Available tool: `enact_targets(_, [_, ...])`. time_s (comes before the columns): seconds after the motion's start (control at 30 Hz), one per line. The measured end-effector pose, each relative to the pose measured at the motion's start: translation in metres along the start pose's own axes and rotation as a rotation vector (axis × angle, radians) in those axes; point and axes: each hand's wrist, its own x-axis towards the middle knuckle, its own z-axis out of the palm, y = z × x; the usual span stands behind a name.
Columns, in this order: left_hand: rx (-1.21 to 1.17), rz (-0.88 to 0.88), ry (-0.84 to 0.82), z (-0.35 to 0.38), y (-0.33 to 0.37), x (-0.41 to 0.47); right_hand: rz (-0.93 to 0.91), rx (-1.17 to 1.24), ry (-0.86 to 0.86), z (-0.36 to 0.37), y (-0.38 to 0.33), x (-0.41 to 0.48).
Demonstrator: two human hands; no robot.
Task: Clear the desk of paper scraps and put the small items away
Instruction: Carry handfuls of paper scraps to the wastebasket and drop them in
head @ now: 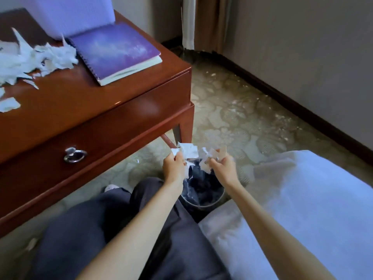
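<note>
Both hands over bin w/ scraps.
I see L hand (pixel 174 166) & R hand (pixel 222 168) each clutching torn paper scraps (pixel 188 151) just above the waste bin (pixel 201 201) on the carpet; bigger scrap pile (pixel 40 57) lies on desk (pixel 80 102), beside purple notebook (pixel 115 51).

The paper scraps (pixel 188 151) are covering the fingertips of the left hand (pixel 174 164) and right hand (pixel 223 168) gripping them, and both hands are blocking the bin's (pixel 201 203) far rim. The torn pile (pixel 30 57) on the desk (pixel 101 102) is running off the left edge, its full spread not showing.
</note>
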Motion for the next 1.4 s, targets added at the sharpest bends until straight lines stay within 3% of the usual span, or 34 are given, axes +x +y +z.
enact_targets(0.2, [0.179, -0.181, 0.020, 0.031, -0.056, 0.043, 0.292, -0.273, -0.113, 0.017, 0.078, 0.036])
enact_targets(0.37, [0.406, -0.282, -0.064, 0.060, -0.075, 0.068, 0.480, -0.307, -0.146, 0.027, 0.106, 0.063])
enact_targets(0.5, [0.414, -0.423, -0.141, 0.080, -0.088, 0.080, 0.585, -0.323, -0.143, 0.035, 0.115, 0.079])
enact_targets(0.6, [0.264, -0.590, -0.236, 0.089, -0.100, 0.087, 0.675, -0.322, -0.162, 0.039, 0.121, 0.088])
enact_targets(0.7, [-0.014, -0.758, -0.194, 0.088, -0.100, 0.091, 0.741, -0.315, -0.187, 0.040, 0.128, 0.090])
enact_targets(0.9, [-0.243, -0.837, -0.174, 0.077, -0.093, 0.093, 0.774, -0.236, -0.179, 0.033, 0.122, 0.081])
enact_targets(1.1, [-0.165, -0.615, -0.199, 0.058, -0.046, 0.075, 0.498, -0.300, -0.116, 0.028, 0.067, 0.061])
enact_targets(1.3, [0.178, -0.046, -0.247, 0.003, 0.046, 0.038, 0.011, -0.200, 0.086, 0.034, -0.029, 0.034])
enact_targets(1.4, [0.214, 0.229, -0.281, -0.038, 0.105, 0.003, -0.303, -0.110, 0.244, 0.036, -0.087, 0.014])
